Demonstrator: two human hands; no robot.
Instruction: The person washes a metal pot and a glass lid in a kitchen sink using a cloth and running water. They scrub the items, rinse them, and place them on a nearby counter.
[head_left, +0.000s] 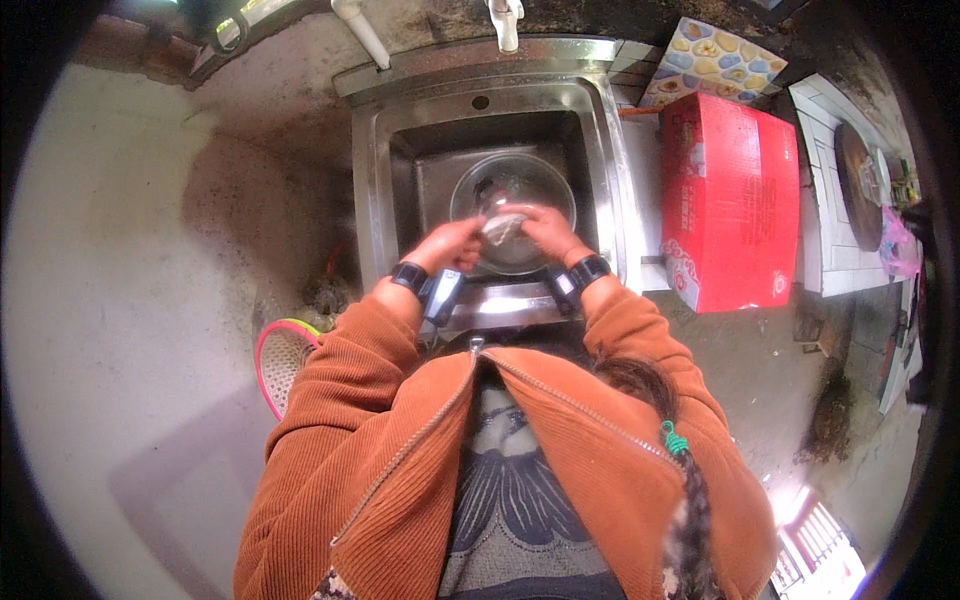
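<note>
Both my hands are over a stainless steel sink. Inside its basin is a round, see-through bowl; a dark and pinkish item shows in it, too blurred to name. Between my hands is a small whitish piece, its kind unclear. My left hand pinches its left side with the fingers curled. On the other side, my right hand holds it, with fingers reaching over its top. Each wrist wears a black strap with a small device.
A white tap hangs above the sink's back edge, with a white pipe to its left. To the right stands a large red cardboard box. A round wooden board lies beyond it. At lower left is a plastic basket.
</note>
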